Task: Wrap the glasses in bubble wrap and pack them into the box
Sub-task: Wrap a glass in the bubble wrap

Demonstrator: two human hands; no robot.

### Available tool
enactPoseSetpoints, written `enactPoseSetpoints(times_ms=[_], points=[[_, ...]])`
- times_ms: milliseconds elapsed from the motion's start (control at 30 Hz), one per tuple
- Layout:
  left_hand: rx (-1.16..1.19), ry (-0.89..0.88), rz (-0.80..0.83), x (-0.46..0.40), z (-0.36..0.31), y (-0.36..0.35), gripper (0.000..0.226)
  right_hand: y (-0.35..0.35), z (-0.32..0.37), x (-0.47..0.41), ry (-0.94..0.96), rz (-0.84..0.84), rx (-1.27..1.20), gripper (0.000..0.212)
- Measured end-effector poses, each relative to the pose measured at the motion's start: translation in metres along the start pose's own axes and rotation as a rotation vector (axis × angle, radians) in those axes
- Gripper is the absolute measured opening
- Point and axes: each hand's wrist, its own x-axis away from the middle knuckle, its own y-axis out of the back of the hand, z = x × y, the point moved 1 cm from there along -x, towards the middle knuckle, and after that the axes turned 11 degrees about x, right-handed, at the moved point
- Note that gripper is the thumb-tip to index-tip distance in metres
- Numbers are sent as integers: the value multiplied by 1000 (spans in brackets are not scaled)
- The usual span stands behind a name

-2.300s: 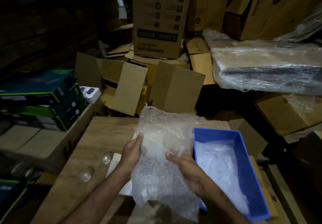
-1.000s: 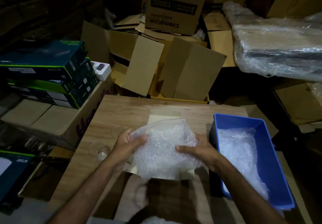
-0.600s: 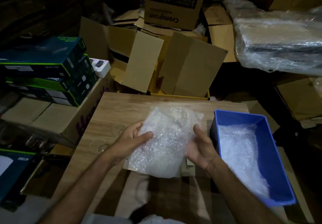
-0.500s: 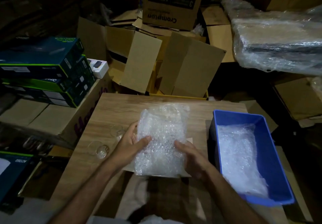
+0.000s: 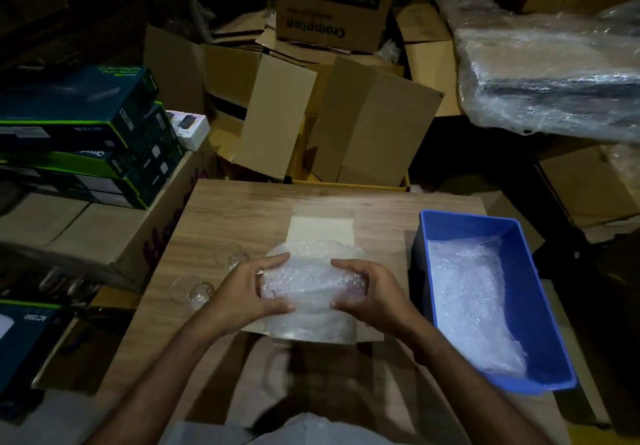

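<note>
A bundle of bubble wrap [image 5: 311, 283] lies crosswise over a pale card sheet [image 5: 320, 226] on the wooden table [image 5: 242, 209]. My left hand [image 5: 249, 292] grips its left end and my right hand [image 5: 370, 290] grips its right end. What is inside the bundle is hidden. Two clear glasses lie on the table to the left: one glass [image 5: 230, 254] just beyond my left hand, another glass [image 5: 192, 292] nearer the table's left edge. A blue plastic box [image 5: 540, 271] stands at the right, lined with more bubble wrap [image 5: 467, 302].
Open cardboard boxes [image 5: 346, 122] crowd the far edge of the table. Stacked dark green product boxes [image 5: 86, 133] sit on cartons at the left. A plastic-wrapped flat package [image 5: 554, 74] lies at the back right. The room is dim.
The upright sheet of bubble wrap has been brought down and rolled into a compact bundle lying crosswise. Both hands moved from its sides to grip its two ends.
</note>
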Motion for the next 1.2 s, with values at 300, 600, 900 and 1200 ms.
enactPoseSetpoints(times_ms=[300, 600, 900, 1200], points=[[54, -11, 27, 4, -16, -2, 19, 28, 4, -3, -13, 27, -251, 28], [271, 205, 328, 21, -21, -8, 51, 18, 16, -5, -122, 97, -319, 50], [458, 86, 53, 17, -12, -29, 30, -10, 10, 12, -252, 359, -945, 44], [467, 43, -166, 19, 16, -35, 33, -24, 11, 11, -143, 118, -559, 36]])
